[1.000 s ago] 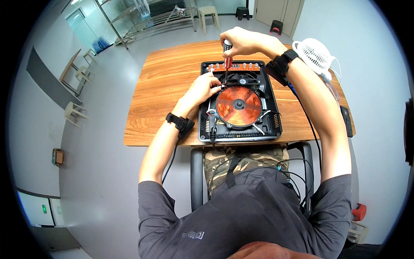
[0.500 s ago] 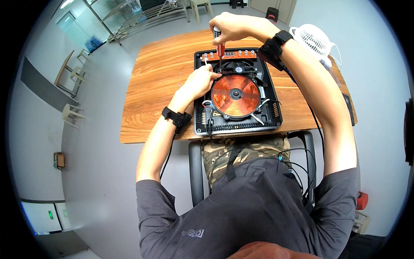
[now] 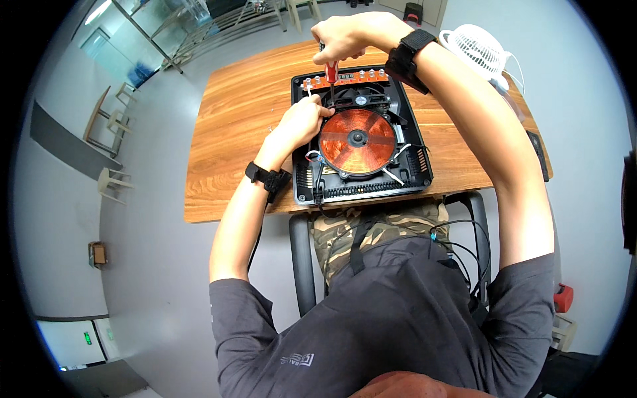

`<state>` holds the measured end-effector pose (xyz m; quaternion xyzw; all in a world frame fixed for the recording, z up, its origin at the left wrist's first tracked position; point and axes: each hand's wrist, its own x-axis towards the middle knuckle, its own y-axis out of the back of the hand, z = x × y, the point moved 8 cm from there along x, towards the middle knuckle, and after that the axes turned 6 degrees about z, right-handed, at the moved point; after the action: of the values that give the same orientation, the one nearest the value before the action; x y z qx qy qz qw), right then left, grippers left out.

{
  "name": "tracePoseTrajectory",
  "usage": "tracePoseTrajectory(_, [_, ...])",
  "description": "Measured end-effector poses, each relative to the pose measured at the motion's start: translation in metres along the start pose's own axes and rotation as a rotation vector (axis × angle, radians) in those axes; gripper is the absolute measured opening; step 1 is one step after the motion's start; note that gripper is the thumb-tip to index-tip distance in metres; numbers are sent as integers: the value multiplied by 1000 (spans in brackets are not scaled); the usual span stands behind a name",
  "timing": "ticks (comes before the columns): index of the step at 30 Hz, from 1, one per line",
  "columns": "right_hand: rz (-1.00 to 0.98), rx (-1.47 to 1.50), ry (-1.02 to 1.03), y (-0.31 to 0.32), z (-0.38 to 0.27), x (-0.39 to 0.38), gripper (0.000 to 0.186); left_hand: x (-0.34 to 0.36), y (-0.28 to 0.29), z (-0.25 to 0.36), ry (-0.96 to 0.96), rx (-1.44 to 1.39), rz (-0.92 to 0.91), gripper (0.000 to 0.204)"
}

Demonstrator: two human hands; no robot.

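An opened induction cooker with a black housing [image 3: 418,171] rests on the wooden table, its round copper coil [image 3: 352,151] near the middle, with a black fan [image 3: 358,98] and an orange circuit board [image 3: 358,78] behind it. My right hand [image 3: 340,38] grips a red screwdriver [image 3: 331,75] held upright above the fan's left side, the handle's top largely covered by the fingers. My left hand [image 3: 300,121] has its fingers bent together at the left end of the fan, beside the screwdriver's shaft; whatever they hold there is too small to make out.
The table [image 3: 232,126] carries a white fan [image 3: 472,50] at the back right and a dark flat object [image 3: 536,156] at the right edge. Stools [image 3: 113,184] and a metal rack [image 3: 219,26] stand beyond it. A red object [image 3: 563,297] is low at the right.
The table and cooker appear higher and slightly further left in the view. My right hand has moved up and left with them, still gripping the screwdriver; my left hand stays beside the shaft.
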<state>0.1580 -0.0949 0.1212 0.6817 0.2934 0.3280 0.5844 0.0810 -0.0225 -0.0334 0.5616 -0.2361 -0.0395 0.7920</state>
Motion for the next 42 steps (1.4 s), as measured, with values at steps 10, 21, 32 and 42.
tracePoseTrajectory(10, [-84,-104,-10,-1,-3,1,52,-2,4,4,5,-15,30,28])
tracePoseTrajectory(21, [-113,33,-158,11,3,-12,48,4,5,6,-13,-6,14,25])
tracePoseTrajectory(32, [74,-196,108,-3,-9,2,37,0,2,10,4,-8,16,24])
tracePoseTrajectory(42, [-130,-99,-173,8,3,-24,61,0,2,3,30,8,-10,25])
